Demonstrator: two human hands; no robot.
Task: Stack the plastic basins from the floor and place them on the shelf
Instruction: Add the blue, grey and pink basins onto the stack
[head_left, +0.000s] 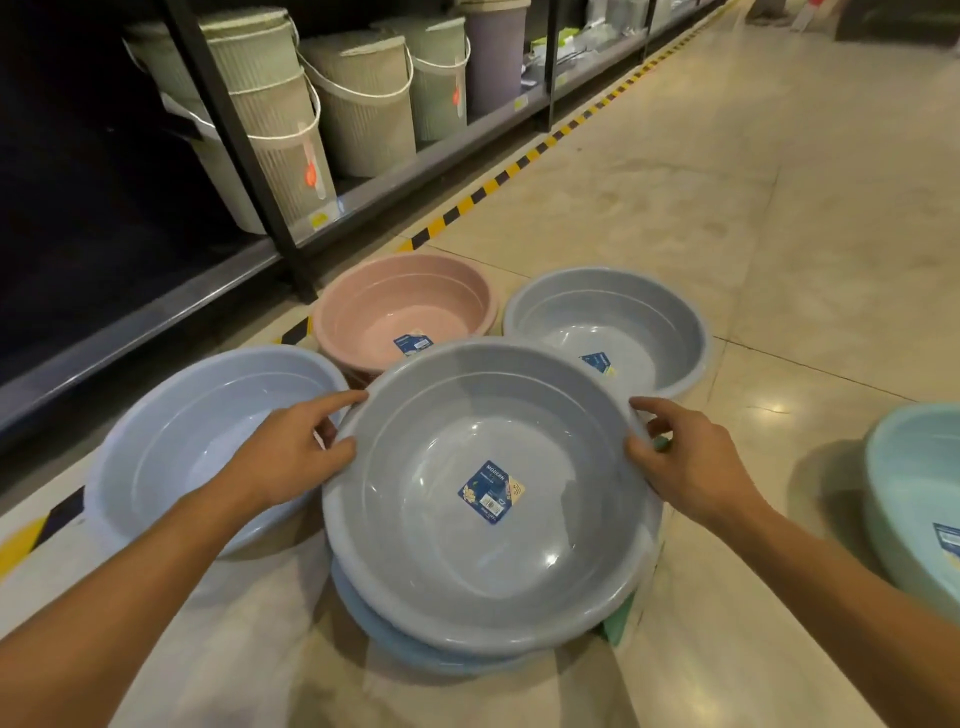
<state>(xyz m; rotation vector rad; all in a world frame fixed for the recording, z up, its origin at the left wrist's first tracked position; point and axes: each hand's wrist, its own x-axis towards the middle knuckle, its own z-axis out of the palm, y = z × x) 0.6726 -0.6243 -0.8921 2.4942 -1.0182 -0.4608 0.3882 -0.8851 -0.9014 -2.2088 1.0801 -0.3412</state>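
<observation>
From the head camera, the left hand (291, 452) and right hand (685, 462) each pinch opposite rims of a grey basin (485, 499), which sits atop a blue basin (415, 644) that is mostly hidden beneath it. A green piece (621, 621) peeks out below, unidentifiable. A mint basin (914, 499) is cut off at the right edge. The shelf (415, 166) stands to the left.

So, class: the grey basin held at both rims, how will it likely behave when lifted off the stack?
The grey basin is thin, empty plastic, so probably light. Its wide wall may flex a little between the left hand and right hand. Its glossy surface looks slippery, and nested in the blue basin below, it might drag that one up.
</observation>
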